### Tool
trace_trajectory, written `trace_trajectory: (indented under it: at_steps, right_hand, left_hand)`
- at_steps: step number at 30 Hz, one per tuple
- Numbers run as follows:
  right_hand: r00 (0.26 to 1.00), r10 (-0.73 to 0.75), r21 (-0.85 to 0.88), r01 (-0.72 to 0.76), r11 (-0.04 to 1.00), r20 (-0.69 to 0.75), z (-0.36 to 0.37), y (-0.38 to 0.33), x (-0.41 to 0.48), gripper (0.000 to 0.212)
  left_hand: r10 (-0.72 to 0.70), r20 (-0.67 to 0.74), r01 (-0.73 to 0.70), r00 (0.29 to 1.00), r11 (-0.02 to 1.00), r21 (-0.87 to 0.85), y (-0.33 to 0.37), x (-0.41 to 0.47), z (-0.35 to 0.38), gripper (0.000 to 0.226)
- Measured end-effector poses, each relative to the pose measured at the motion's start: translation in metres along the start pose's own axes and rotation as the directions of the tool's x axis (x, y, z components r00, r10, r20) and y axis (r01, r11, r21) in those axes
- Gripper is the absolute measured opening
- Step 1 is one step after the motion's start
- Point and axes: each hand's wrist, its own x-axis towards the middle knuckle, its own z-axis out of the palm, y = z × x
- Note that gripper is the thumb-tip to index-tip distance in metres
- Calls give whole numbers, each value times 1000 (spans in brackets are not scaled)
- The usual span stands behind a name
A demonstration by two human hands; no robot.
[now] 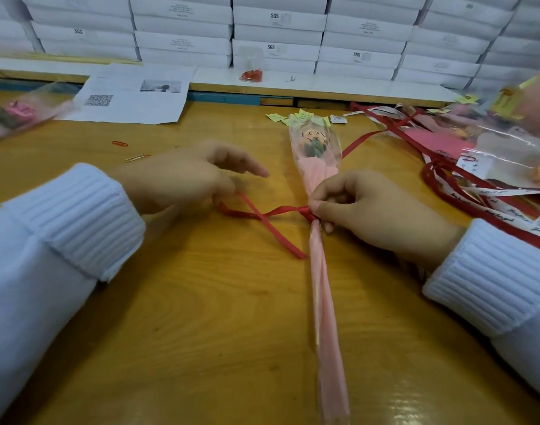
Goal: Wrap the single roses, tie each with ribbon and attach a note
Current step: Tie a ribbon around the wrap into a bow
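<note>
My left hand [195, 176] pinches one tail of the red ribbon [262, 213] between thumb and curled fingers, with the forefinger sticking out straight. My right hand [369, 210] is curled tight, and its thumb and fingertips nip the same ribbon at the knot, where it circles the narrow neck of the wrapped rose [319, 167]. A second tail lies loose across the desk [201, 302], slanting toward me.

The rose lies flat on the desk between my hands. Its long axis runs from the near edge away from me, with the bloom at the far end and the stem end nearest me. It sits in a clear sleeve printed "LOVE YOU", with pink paper inside, a pale peach bloom and green leaves.

Yellow notes [274, 117] lie just beyond the bloom. To my right is a heap of ribbons [464, 191], and to my left another wrapped rose [14, 113]. On the back ledge a clear pot [253, 61] holds something red, too blurred to name, in front of stacked white boxes [277, 26].
</note>
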Motion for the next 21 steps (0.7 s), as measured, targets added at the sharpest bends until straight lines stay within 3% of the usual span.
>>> trace_trajectory:
  at_steps: [1,3,4,5,7,9,10,15,21]
  right_hand:
    - [1000,-6,-1,6,1000,13,0,0,-1,18]
    - [999,-20,-9,21,1000,38,-2,-2,-2,18]
    - [998,-30,-16,31,999,50,-2,-2,-2,17]
    - [997,-42,-22,44,999,61,-2,-3,-3,17]
    - [994,-70,-31,73,997,78,-2,-3,-3,17]
    - [991,-93,-38,97,995,93,-2,-3,-4,17]
    - [989,-106,-39,110,993,100,-3,-3,-4,17]
    - [980,-155,-61,164,985,128,-4,-2,-5,17]
    - [997,-70,29,69,997,46,-6,3,-3,9]
  left_hand:
    - [39,21,-34,999,981,-192,-1,-2,-2,40]
    - [111,61,-55,992,812,-581,1,-3,-5,40]
    - [118,49,-59,992,758,-649,1,-2,-3,46]
    - [97,4,-74,995,788,-612,2,0,1,46]
    - [92,-112,-118,989,961,-252,4,7,16,32]
    - [175,-66,-164,982,976,144,7,10,31,21]
    - [192,-15,-183,981,953,241,8,9,37,18]
    - [251,2,-239,968,921,308,11,6,47,4]
    - [319,-67,-265,945,872,412,7,8,52,9]
